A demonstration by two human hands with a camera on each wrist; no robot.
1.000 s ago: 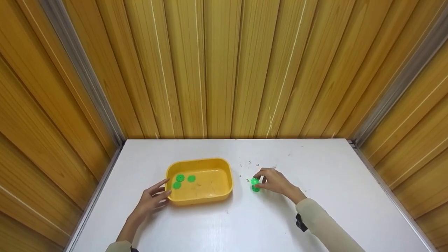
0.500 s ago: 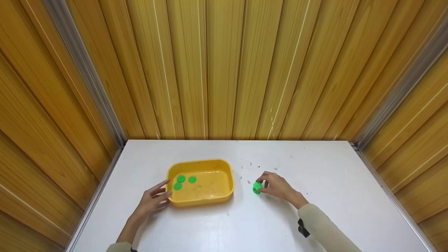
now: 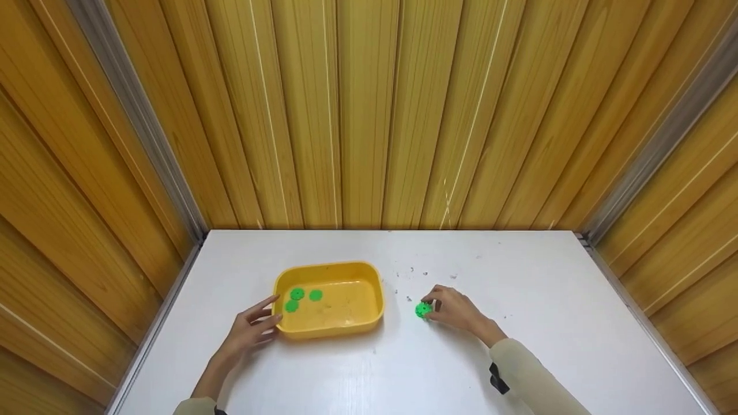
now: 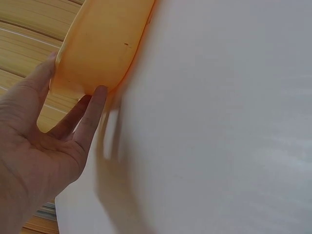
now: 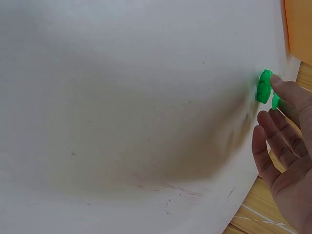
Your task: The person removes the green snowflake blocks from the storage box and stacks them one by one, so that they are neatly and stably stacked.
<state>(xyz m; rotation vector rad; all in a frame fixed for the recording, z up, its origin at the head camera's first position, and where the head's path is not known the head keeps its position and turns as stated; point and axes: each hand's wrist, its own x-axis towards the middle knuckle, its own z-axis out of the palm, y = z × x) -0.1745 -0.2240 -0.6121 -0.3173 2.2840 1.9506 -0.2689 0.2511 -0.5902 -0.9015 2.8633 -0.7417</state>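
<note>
green toothed disc (image 3: 423, 310) is pinched by the fingers of the right hand (image 3: 455, 309), at the white desk (image 3: 357, 380), right of the yellow tray (image 3: 331, 332) and apart from it. it lies just left of that palm; being round, it shows no long axis. a second green piece (image 5: 276, 100) shows just beside it, though overlap hides whether the two are joined. the left hand (image 3: 247, 334), farther off, touches the tray's left end with fairly straight fingers; three green discs (image 3: 315, 295) lie inside, towards that end.
</note>
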